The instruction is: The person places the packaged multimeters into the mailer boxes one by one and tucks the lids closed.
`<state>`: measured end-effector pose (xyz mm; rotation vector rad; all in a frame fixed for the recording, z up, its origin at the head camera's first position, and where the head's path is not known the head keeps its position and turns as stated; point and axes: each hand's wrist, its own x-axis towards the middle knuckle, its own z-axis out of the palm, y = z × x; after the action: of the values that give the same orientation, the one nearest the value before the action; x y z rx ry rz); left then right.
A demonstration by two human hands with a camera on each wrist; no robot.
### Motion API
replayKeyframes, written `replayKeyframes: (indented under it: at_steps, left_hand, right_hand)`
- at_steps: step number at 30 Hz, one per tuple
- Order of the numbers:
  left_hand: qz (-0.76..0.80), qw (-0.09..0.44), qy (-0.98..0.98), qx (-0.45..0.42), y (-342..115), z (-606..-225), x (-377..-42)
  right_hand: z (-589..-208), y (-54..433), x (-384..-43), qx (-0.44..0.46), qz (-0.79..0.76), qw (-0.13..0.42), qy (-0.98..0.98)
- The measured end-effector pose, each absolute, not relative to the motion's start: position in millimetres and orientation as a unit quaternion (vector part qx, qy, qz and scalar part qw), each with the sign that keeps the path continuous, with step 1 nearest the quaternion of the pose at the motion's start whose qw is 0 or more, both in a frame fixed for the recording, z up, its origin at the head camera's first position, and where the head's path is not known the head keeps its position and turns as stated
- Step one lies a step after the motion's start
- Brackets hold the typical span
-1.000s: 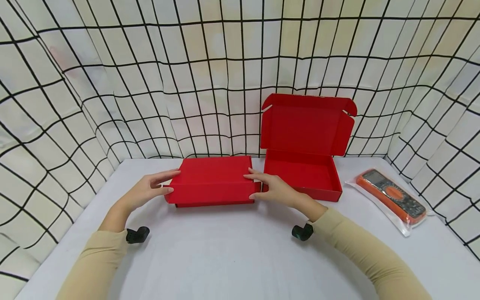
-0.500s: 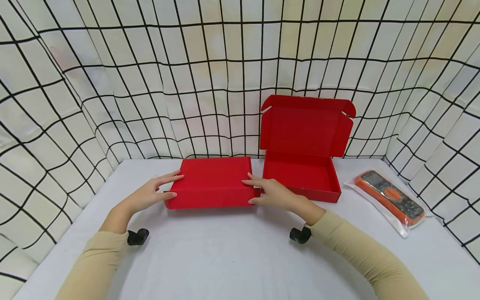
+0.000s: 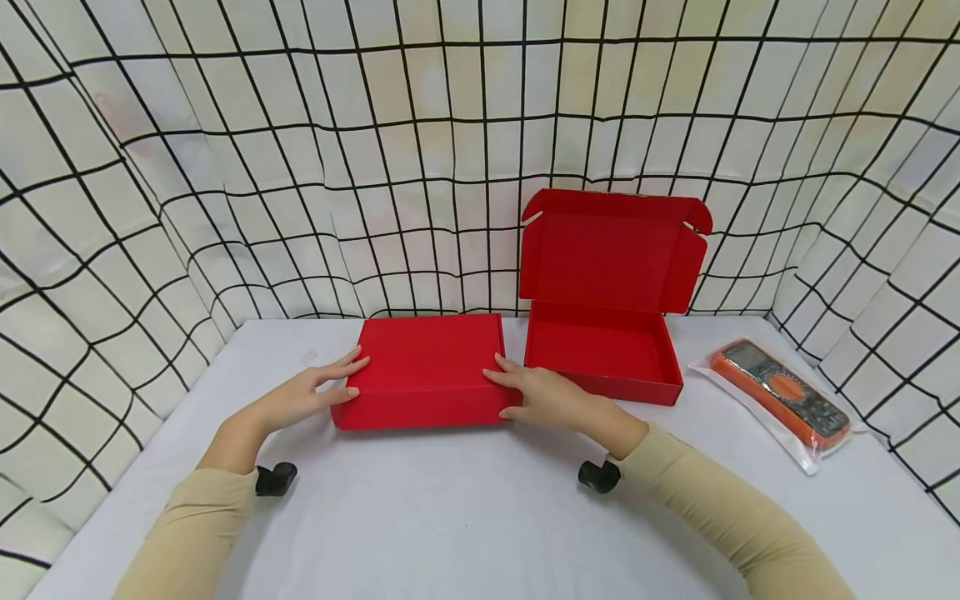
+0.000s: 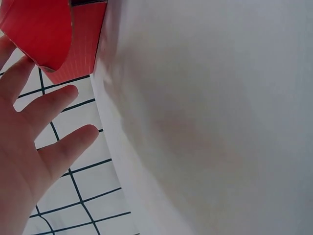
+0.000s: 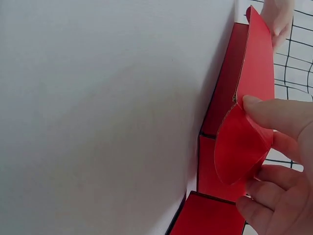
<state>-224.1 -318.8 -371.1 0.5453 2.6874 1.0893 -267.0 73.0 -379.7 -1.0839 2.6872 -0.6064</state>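
Note:
A red cardboard box [image 3: 429,350] lies at the back of the table, its lid down over the base and its front flap [image 3: 423,408] sloping outward. My left hand [image 3: 300,400] is at the left end, straight fingers at the lid edge and thumb on the flap. In the left wrist view two of its fingers spread free beside the curved side tab [image 4: 41,34]. At the right end my right hand [image 3: 558,398] holds the flap's corner. Its thumb [image 5: 257,108] lies on the flap and its fingers bend behind the other tab [image 5: 239,152] in the right wrist view.
A second red box [image 3: 600,342] stands to the right with its lid [image 3: 611,250] upright. An orange and black multimeter [image 3: 780,390] in a clear bag lies farther right. Grid-patterned cloth [image 3: 450,158] hangs around the white table [image 3: 450,517].
The front flap has swung down and out toward the near side, its lower edge coming closer. Both hands moved slightly down and nearer with it. The second box and multimeter stayed put.

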Motion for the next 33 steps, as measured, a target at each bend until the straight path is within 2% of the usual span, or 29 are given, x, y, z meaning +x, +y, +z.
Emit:
replayKeyframes:
  at_steps: [10,19,26,33]
  left_hand:
    - [0.354,0.094,0.913,0.181,-315,-366,-225]
    - [0.347,0.092,0.917,0.173,-317,-367,-226]
    - [0.342,0.092,0.919,0.173,-319,-367,-224]
    - [0.335,0.115,0.918,0.178,-317,-373,-223]
  right_hand:
    - [-382,73,-262,-0.373,-0.154,0.046,0.914]
    - [-379,90,-254,-0.340,-0.249,-0.004,0.907]
    - [-378,94,-249,-0.285,-0.244,0.027,0.927]
    - [-383,92,-250,-0.303,-0.226,0.030,0.925]
